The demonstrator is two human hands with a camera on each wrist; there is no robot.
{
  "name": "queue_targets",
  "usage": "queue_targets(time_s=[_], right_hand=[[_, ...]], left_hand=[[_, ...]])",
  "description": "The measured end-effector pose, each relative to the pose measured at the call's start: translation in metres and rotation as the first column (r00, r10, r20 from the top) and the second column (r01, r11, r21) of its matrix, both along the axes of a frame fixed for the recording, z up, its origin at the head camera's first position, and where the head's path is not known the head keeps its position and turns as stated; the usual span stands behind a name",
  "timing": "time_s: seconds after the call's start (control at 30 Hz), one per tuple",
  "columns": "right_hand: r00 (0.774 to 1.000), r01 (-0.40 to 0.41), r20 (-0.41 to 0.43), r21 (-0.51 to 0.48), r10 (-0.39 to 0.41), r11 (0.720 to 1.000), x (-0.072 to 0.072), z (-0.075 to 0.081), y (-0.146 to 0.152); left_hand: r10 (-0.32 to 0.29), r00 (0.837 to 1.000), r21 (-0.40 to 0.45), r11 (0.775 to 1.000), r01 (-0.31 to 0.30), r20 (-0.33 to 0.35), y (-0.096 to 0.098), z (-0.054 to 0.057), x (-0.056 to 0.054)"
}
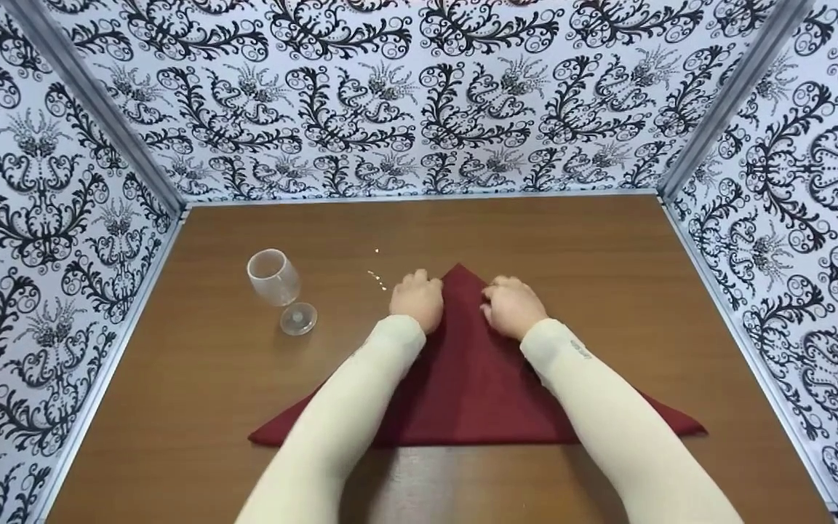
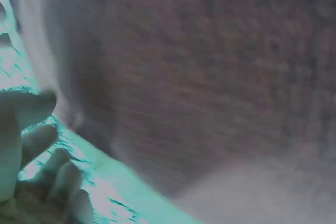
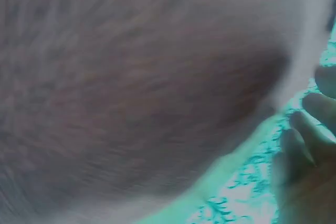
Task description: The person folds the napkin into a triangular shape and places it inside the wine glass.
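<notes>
A dark red cloth napkin (image 1: 463,386), in a triangle with its long side nearest me, lies on the brown table in the head view. Its tip points away from me. My left hand (image 1: 419,300) rests at the left slanting edge just below the tip, fingers loosely bent. At the opposite edge is my right hand (image 1: 513,307), its fingertips over the cloth. The left wrist view shows the left fingers (image 2: 65,182) slightly bent, the thumb apart from them. Spread fingers (image 3: 310,129) of the right hand appear in the right wrist view. Both wrist views are blurred.
A clear stemmed glass (image 1: 275,280) stands upright on the table (image 1: 193,364), left of the napkin. Small bright specks (image 1: 377,276) show on the wood near the left hand. Patterned black-and-white walls (image 1: 390,109) enclose the back and both sides.
</notes>
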State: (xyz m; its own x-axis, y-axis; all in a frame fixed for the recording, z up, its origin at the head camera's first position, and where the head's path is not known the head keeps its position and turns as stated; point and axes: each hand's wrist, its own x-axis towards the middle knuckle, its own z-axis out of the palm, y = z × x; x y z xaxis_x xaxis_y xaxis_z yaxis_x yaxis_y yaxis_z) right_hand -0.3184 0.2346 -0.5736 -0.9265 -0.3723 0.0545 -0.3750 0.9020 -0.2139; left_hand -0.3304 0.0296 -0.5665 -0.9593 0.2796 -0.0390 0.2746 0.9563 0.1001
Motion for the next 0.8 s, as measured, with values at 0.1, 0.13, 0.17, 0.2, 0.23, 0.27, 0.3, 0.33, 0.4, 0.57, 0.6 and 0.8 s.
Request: queue_targets(time_s=[0.1, 0.13, 0.17, 0.2, 0.23, 0.27, 0.3, 0.33, 0.4, 0.57, 0.6, 0.8], right_hand=[[0.994, -0.057, 0.094, 0.063, 0.051, 0.996, 0.014, 0.011, -0.006], [0.987, -0.074, 0.150, 0.086, 0.061, 0.993, 0.020, 0.016, -0.008], [0.975, -0.090, 0.213, 0.101, 0.067, 0.991, 0.026, 0.022, -0.010], [0.958, -0.102, 0.280, 0.116, 0.066, 0.988, 0.032, 0.026, -0.011], [0.938, -0.110, 0.342, 0.130, 0.060, 0.985, 0.037, 0.028, -0.012], [0.914, -0.114, 0.403, 0.140, 0.049, 0.984, 0.042, 0.030, -0.012], [0.888, -0.113, 0.458, 0.151, 0.032, 0.982, 0.047, 0.032, -0.012], [0.864, -0.102, 0.504, 0.160, 0.008, 0.982, 0.051, 0.032, -0.013], [0.833, -0.086, 0.552, 0.168, -0.022, 0.982, 0.057, 0.029, -0.013], [0.821, -0.062, 0.568, 0.177, -0.051, 0.982, 0.065, 0.021, -0.014], [0.823, -0.059, 0.566, 0.178, -0.053, 0.982, 0.066, 0.020, -0.014], [0.826, -0.054, 0.560, 0.192, -0.064, 0.980, 0.067, 0.018, -0.017]], left_hand=[[-0.075, 0.994, -0.053, 0.995, 0.080, 0.078, 0.006, 0.009, 0.022], [-0.094, 0.989, -0.068, 0.992, 0.103, 0.115, 0.007, 0.013, 0.030], [-0.109, 0.982, -0.087, 0.989, 0.123, 0.152, 0.007, 0.016, 0.039], [-0.118, 0.973, -0.106, 0.984, 0.141, 0.199, 0.007, 0.019, 0.047], [-0.116, 0.961, -0.118, 0.982, 0.150, 0.252, 0.006, 0.022, 0.055], [-0.112, 0.946, -0.129, 0.979, 0.158, 0.304, 0.005, 0.024, 0.062], [-0.105, 0.928, -0.140, 0.977, 0.164, 0.357, 0.003, 0.026, 0.068], [-0.088, 0.909, -0.147, 0.976, 0.160, 0.408, 0.000, 0.028, 0.072], [-0.058, 0.878, -0.138, 0.981, 0.139, 0.474, -0.004, 0.028, 0.077], [-0.041, 0.859, -0.087, 0.991, 0.099, 0.510, -0.013, 0.023, 0.080], [-0.042, 0.860, -0.080, 0.992, 0.095, 0.509, -0.013, 0.022, 0.080], [-0.048, 0.860, -0.057, 0.994, 0.089, 0.507, -0.014, 0.019, 0.081]])
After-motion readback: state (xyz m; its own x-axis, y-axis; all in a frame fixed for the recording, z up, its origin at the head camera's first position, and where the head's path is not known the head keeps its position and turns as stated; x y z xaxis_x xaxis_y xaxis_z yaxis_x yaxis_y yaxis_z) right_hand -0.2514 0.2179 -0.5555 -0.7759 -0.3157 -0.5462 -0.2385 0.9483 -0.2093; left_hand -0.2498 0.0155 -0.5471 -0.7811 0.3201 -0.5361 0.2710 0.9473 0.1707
